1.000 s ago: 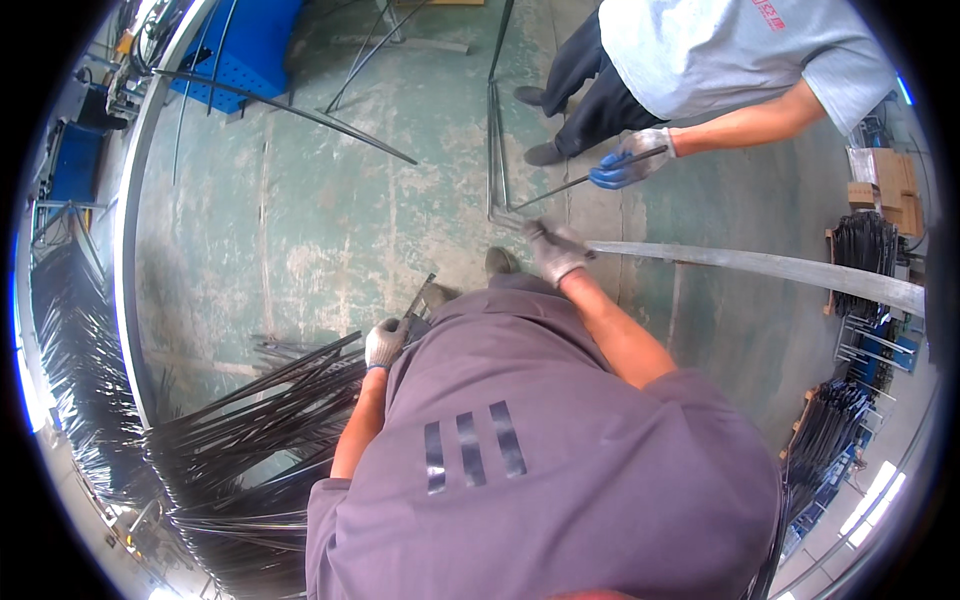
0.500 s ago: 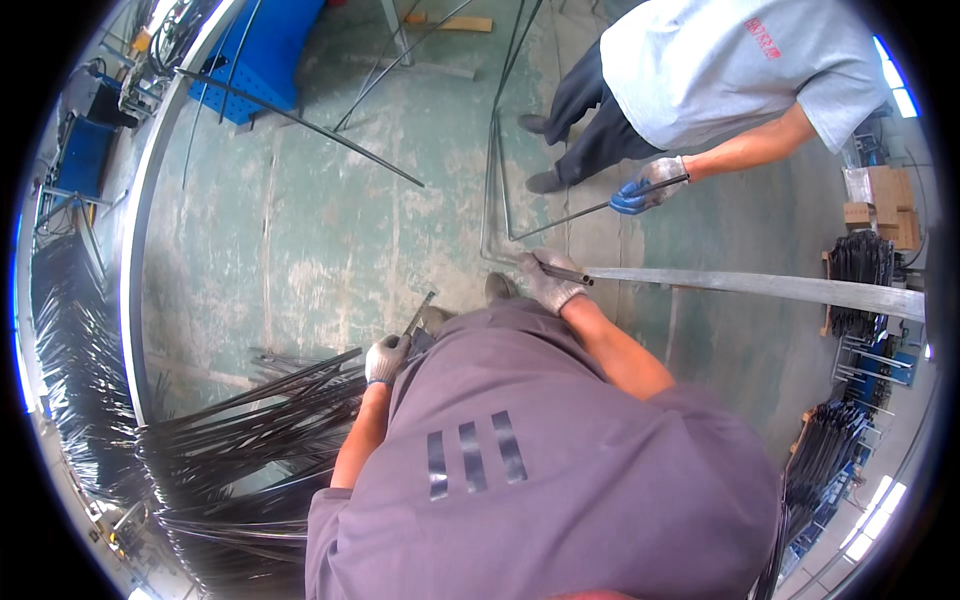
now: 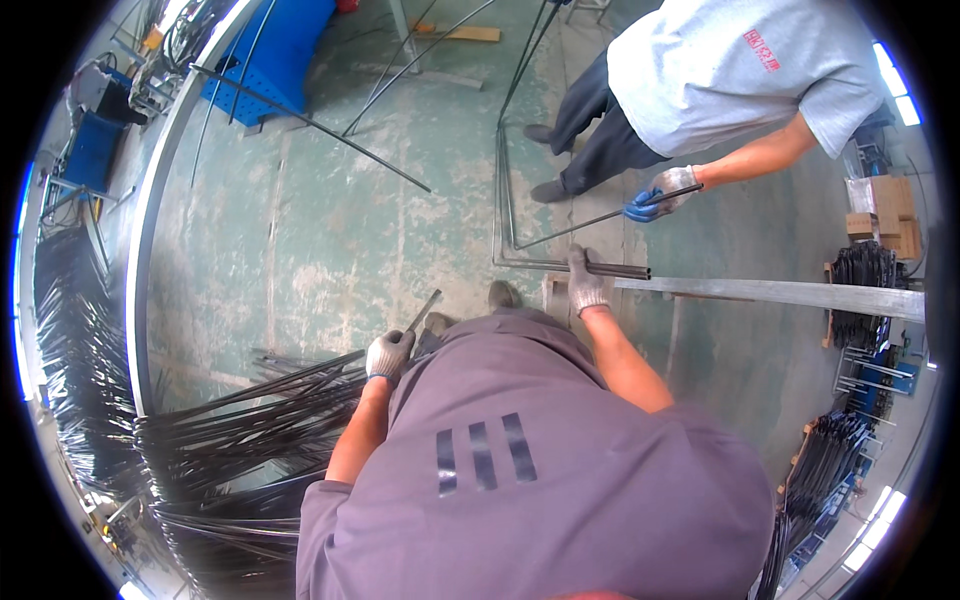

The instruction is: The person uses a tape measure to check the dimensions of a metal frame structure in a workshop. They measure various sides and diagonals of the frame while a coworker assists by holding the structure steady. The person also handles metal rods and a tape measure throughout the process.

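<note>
My left hand [image 3: 389,354], in a pale knitted work glove, is closed around a short grey metal bar [image 3: 424,308] that points up and forward. Ahead of me to the right, my gloved right hand [image 3: 587,284] is wrapped over several bent dark metal rods [image 3: 626,270], close to their ends. From there the rods run left, turn sharply at a corner and stretch away across the floor. A co-worker's blue-and-white gloved hand [image 3: 660,197] holds the end of another bent rod [image 3: 578,228] of the same kind.
A large heap of black rods [image 3: 250,430] lies at my left, beside a curved-looking pale rail [image 3: 140,260]. A grey metal beam [image 3: 770,290] extends to the right. The co-worker [image 3: 735,75] stands at front right. A blue machine [image 3: 275,70] and loose rods [image 3: 340,137] are farther off.
My right hand has moved right and turned over the rods, whose ends now reach farther right and lie level. The left hand has hardly moved. The co-worker's hand has shifted slightly right.
</note>
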